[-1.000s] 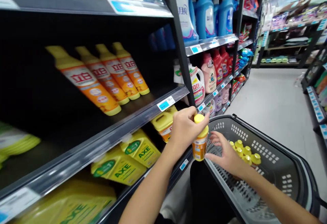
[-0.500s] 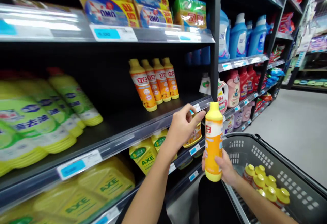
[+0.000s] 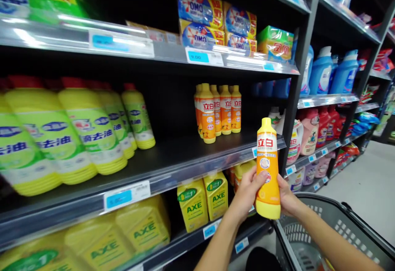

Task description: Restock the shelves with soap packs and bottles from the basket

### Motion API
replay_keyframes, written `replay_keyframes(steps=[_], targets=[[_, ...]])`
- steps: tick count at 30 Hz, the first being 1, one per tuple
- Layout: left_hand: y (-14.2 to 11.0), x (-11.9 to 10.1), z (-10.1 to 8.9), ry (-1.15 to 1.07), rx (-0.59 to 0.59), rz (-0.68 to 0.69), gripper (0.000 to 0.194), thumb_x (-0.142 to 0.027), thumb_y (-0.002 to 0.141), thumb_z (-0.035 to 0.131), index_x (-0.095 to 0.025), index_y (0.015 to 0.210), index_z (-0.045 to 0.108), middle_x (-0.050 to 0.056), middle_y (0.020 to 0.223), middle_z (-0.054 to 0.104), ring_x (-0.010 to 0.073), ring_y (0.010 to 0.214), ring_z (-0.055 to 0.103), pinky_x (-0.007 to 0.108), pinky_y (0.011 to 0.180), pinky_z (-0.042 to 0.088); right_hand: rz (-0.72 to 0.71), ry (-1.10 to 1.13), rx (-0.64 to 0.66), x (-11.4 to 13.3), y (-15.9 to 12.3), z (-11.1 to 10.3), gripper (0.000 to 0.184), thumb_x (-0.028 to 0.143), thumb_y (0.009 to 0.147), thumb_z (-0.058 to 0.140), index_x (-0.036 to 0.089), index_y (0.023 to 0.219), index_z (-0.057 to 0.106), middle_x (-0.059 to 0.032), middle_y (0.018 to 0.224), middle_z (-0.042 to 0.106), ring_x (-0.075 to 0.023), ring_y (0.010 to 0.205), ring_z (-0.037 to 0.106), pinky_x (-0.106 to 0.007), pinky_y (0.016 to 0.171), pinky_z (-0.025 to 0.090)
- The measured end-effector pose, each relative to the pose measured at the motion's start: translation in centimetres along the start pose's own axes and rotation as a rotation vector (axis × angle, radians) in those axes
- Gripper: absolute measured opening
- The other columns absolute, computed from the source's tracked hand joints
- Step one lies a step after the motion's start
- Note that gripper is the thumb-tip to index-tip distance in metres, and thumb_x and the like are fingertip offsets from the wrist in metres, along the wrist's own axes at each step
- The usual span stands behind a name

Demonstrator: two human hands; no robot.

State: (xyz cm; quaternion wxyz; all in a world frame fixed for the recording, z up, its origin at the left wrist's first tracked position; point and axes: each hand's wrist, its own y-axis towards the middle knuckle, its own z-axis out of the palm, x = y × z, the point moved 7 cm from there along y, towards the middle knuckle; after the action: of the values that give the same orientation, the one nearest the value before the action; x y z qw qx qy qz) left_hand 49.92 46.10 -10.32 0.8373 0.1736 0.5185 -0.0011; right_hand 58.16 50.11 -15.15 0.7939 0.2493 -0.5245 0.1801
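Left hand (image 3: 247,191) and right hand (image 3: 287,196) both grip an upright orange-labelled dish soap bottle (image 3: 268,172), held up before a store shelf (image 3: 185,175), near a gray shopping basket (image 3: 336,232).

立白 squeeze bottle (image 3: 267,168) up in my grip
Orange body, yellow cap and base (label turned toward me), standing nearly upright, pinched low between my left hand (image 3: 247,192) and my right hand (image 3: 287,196).

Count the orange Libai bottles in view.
6: one orange Libai bottle held upright between the left hand and right hand, and five orange Libai bottles grouped on the black shelf; more may be hidden behind those.
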Motion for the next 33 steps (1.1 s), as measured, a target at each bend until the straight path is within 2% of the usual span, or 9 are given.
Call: replay_keyframes(steps=[5,8,10,13,18,22,25,27,33], targets=[[0.4,-1.4,-2.1,-0.102,-0.161,0.158,0.056,-0.051,0.076,0.081,-0.015,0.116,0.066,0.010,0.108,0.074,0.0255,0.099,0.071,0.034,0.088,0.055,-0.189,-0.607,-0.066,5.5,1.6,1.9,0.063,0.076,0.085,0.059,0.018,0.105,0.073,-0.0075,0.087,0.074,-0.0237,0.072,0.067,-0.035,0.062,0.057],[0.1,-2.6,-3.0,-0.031,-0.235,0.291,0.054,-0.043,0.079,0.081,-0.018,0.122,0.062,0.011,0.124,0.071,0.0261,0.113,0.067,0.037,0.102,0.051,-0.295,-0.837,-0.108,9.2,2.0,3.7,0.046,0.060,0.090,0.064,0.022,0.115,0.071,-0.0068,0.103,0.074,-0.0244,0.088,0.070,-0.036,0.076,0.059],[-0.3,-3.4,-3.5,0.033,-0.275,0.343,0.053,-0.043,0.081,0.079,-0.018,0.125,0.060,0.012,0.128,0.068,0.0267,0.117,0.066,0.039,0.105,0.050,-0.331,-0.918,-0.053,10.7,2.3,5.3,0.040,0.054,0.089,0.066,0.024,0.115,0.073,-0.0069,0.109,0.074,-0.0263,0.098,0.069,-0.040,0.087,0.058],[-1.1,-5.1,-4.1,0.208,-0.346,0.416,0.051,-0.043,0.083,0.076,-0.019,0.125,0.061,0.012,0.129,0.067,0.0268,0.118,0.065,0.041,0.105,0.050,-0.323,-0.904,0.014,11.9,3.0,7.2,0.038,0.051,0.087,0.068,0.024,0.112,0.074,-0.0065,0.110,0.076,-0.0271,0.096,0.070,-0.044,0.087,0.058],[-2.7,-7.7,-4.4,0.659,-0.508,0.625,0.043,-0.036,0.086,0.075,-0.021,0.124,0.064,0.010,0.126,0.066,0.0253,0.119,0.062,0.040,0.105,0.050,-0.397,-0.906,-0.125,13.4,4.0,8.9,0.036,0.041,0.074,0.082,0.022,0.103,0.075,-0.0056,0.100,0.077,-0.0262,0.084,0.071,-0.041,0.075,0.060],[-3.8,-8.4,-4.9,0.810,-0.608,0.776,0.055,-0.031,0.091,0.068,-0.022,0.143,0.050,0.015,0.141,0.055,0.0272,0.129,0.055,0.044,0.108,0.047,-0.464,-0.804,-0.101,14.3,5.4,10.2,0.034,0.037,0.071,0.084,0.018,0.098,0.075,-0.0066,0.098,0.079,-0.0271,0.085,0.073,-0.041,0.076,0.061],[-5.2,-9.4,-5.1,0.888,-0.688,0.941,0.061,-0.026,0.094,0.063,-0.024,0.150,0.040,0.017,0.147,0.047,0.0291,0.135,0.048,0.048,0.111,0.044,-0.555,-0.773,-0.153,16.1,7.1,10.0,0.038,0.041,0.071,0.085,0.018,0.099,0.073,-0.0076,0.100,0.078,-0.0275,0.086,0.073,-0.042,0.077,0.061],[-5.9,-10.0,-5.2,0.915,-0.680,0.998,0.058,-0.023,0.095,0.059,-0.025,0.149,0.040,0.016,0.144,0.048,0.0277,0.132,0.049,0.047,0.109,0.046,-0.586,-0.750,-0.199,17.1,8.8,9.4,0.039,0.044,0.073,0.084,0.017,0.098,0.072,-0.0081,0.099,0.078,-0.0272,0.087,0.073,-0.042,0.079,0.061],[-5.8,-10.8,-5.9,0.984,-0.646,0.943,0.048,-0.024,0.097,0.056,-0.024,0.144,0.047,0.014,0.135,0.052,0.0255,0.124,0.053,0.043,0.102,0.049,-0.567,-0.770,-0.305,17.5,14.8,7.5,0.029,0.036,0.080,0.078,0.014,0.098,0.071,-0.0104,0.101,0.077,-0.0249,0.087,0.073,-0.041,0.082,0.061]])
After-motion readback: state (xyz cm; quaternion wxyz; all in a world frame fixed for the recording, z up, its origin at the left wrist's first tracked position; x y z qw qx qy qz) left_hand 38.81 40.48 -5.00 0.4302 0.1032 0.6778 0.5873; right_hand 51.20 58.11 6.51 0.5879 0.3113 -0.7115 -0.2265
